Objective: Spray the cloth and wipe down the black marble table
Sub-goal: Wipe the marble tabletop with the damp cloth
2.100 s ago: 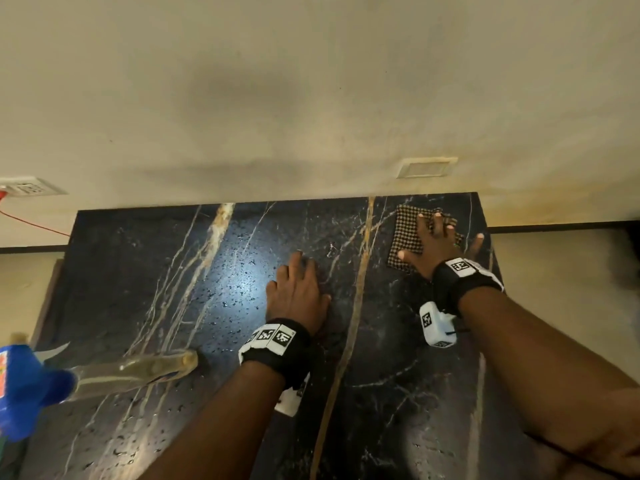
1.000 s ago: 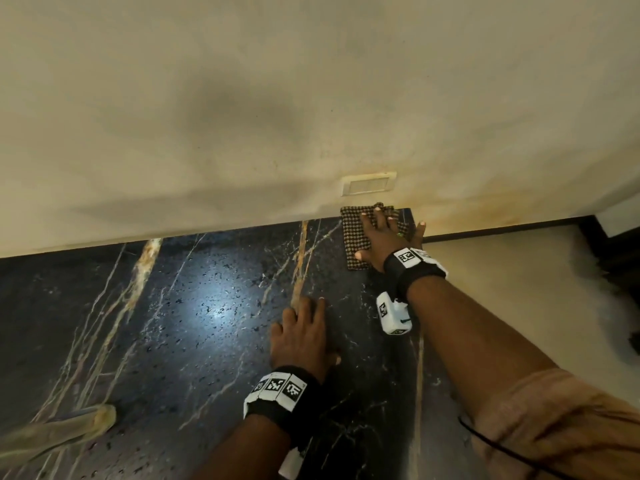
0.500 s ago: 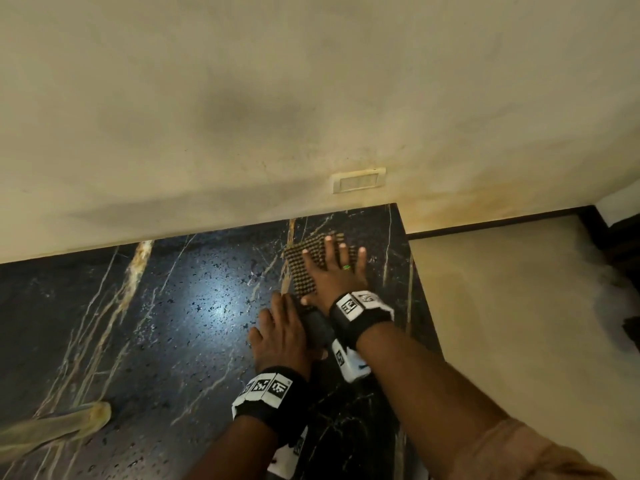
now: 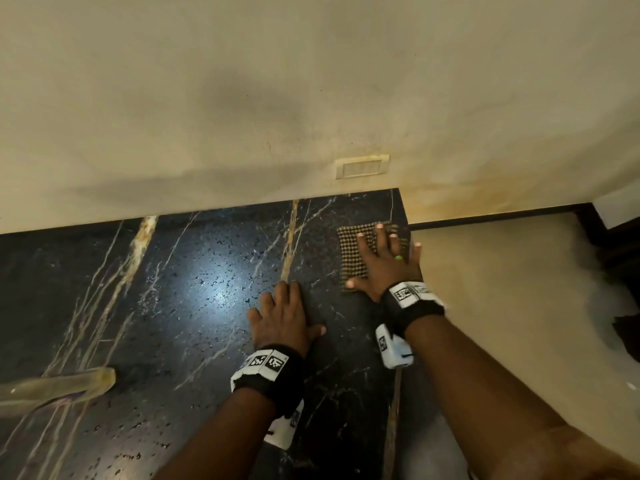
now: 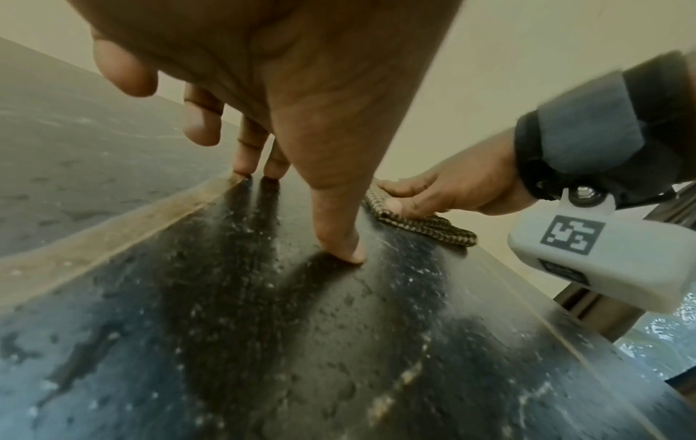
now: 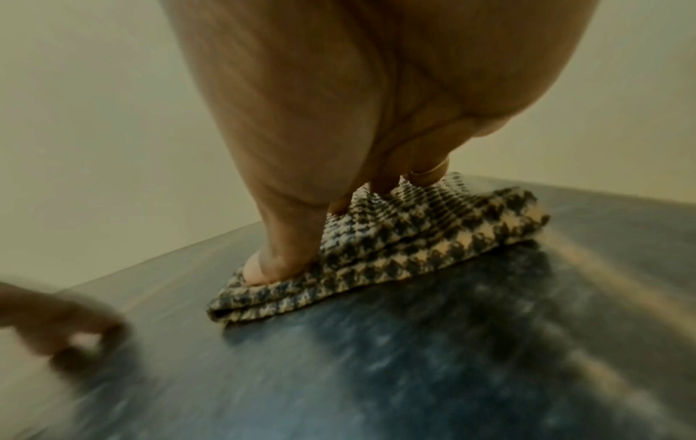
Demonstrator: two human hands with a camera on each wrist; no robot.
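Observation:
A folded houndstooth cloth (image 4: 353,258) (image 6: 395,253) (image 5: 425,223) lies at the far right corner of the black marble table (image 4: 194,306). My right hand (image 4: 384,261) presses flat on it with spread fingers, and the little finger hangs past the table's right edge. My left hand (image 4: 284,317) (image 5: 301,178) rests flat on the bare marble just left of and nearer than the cloth, with fingertips and thumb touching the stone. The spray bottle's clear body (image 4: 59,386) lies on the table at the left edge of the head view.
A cream wall (image 4: 311,98) with a small plate (image 4: 362,167) rises right behind the table's far edge. Beige floor (image 4: 502,306) lies beyond the table's right edge. Droplets speckle the marble around a bright reflection (image 4: 214,292).
My right hand has slid the cloth from beside the left hand back rightward to the table's right edge. The left hand has stayed planted on the marble.

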